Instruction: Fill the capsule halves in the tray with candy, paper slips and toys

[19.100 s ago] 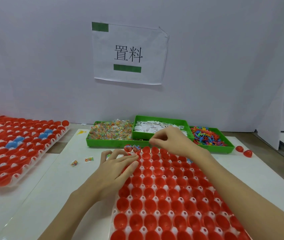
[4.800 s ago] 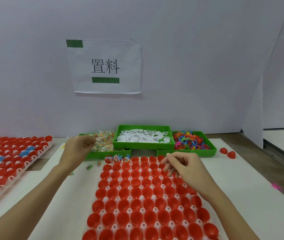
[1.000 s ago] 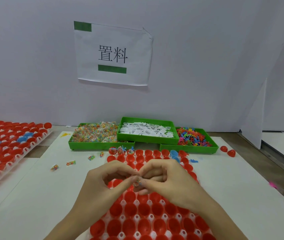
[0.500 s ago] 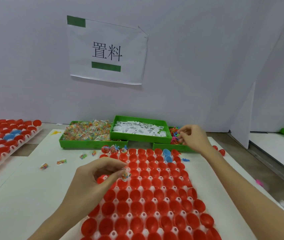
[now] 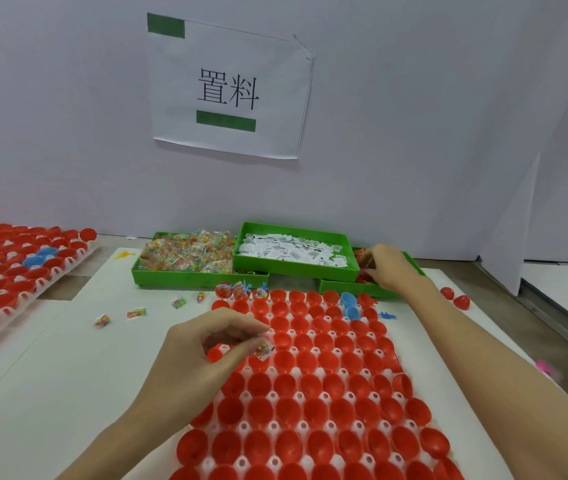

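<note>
Now parted: right hand digging in toy bin at one o'clock, grip contents unclear; left hand still pinching candy packet over capsule tray.

left hand pinching candy over tray; right hand in toy bin

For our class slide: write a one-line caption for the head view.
Left hand pinches a candy packet over the capsule tray; right hand reaches into the toy bin.
</note>
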Motion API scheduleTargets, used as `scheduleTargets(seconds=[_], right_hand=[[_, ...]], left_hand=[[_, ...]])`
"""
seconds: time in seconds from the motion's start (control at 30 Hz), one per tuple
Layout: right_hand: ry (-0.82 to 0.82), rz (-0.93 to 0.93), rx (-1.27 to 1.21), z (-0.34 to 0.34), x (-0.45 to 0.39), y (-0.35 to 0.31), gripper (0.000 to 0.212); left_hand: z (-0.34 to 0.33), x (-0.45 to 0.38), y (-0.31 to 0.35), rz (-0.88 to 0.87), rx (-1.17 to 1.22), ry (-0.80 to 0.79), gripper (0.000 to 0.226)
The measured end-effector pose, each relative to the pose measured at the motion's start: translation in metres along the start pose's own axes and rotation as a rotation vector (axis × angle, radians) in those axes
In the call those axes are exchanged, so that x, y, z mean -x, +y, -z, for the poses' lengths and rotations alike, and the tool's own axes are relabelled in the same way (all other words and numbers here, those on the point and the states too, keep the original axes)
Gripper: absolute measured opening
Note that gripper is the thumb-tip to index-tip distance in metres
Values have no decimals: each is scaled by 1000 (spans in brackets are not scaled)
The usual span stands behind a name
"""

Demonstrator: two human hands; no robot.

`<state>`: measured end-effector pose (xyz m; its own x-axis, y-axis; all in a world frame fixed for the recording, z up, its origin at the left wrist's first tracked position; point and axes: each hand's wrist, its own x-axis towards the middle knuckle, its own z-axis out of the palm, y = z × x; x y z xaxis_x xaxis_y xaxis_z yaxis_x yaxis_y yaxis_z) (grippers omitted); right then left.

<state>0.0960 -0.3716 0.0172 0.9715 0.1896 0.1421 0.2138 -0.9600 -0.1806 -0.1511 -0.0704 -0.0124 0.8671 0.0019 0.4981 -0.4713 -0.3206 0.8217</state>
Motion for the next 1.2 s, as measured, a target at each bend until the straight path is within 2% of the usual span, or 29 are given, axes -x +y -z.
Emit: scheduleTargets(seconds=[0.1, 0.23, 0.37, 0.47, 0.53, 0.63, 0.77, 0.83, 0.97, 1.1, 1.2], right_hand=[[37, -73, -122, 1, 2, 1, 7], [91, -127, -258, 1, 10, 9, 13], [246, -176, -391, 0, 20, 15, 10], [354, -203, -594, 5, 36, 11, 15], [370, -203, -765, 10, 50, 2, 20], [304, -140, -958, 20, 79, -25, 18], [67, 49, -1102, 27, 125, -70, 17], [-32, 129, -1083, 24, 144, -92, 13], [-84, 258, -941, 15, 166, -124, 7], [-130, 344, -853, 11, 175, -135, 5], [-208, 351, -877, 16, 176, -133, 10]], left_hand=[[0, 0, 0, -7, -19, -10, 18], [0, -1, 0, -16, -22, -10, 18], [1, -1, 1, -15, -20, 12, 17], [2, -1, 2, -2, -28, 34, 18], [2, 0, 3, 10, -44, 58, 16], [3, -1, 4, 15, -43, 71, 13], [1, 0, 5, -1, -22, 53, 13], [-1, 0, 4, -11, -17, 33, 13], [-4, 1, 6, -75, -26, -23, 15], [-7, 1, 6, -143, -60, 28, 18], [-8, 2, 6, -168, -110, 56, 24]])
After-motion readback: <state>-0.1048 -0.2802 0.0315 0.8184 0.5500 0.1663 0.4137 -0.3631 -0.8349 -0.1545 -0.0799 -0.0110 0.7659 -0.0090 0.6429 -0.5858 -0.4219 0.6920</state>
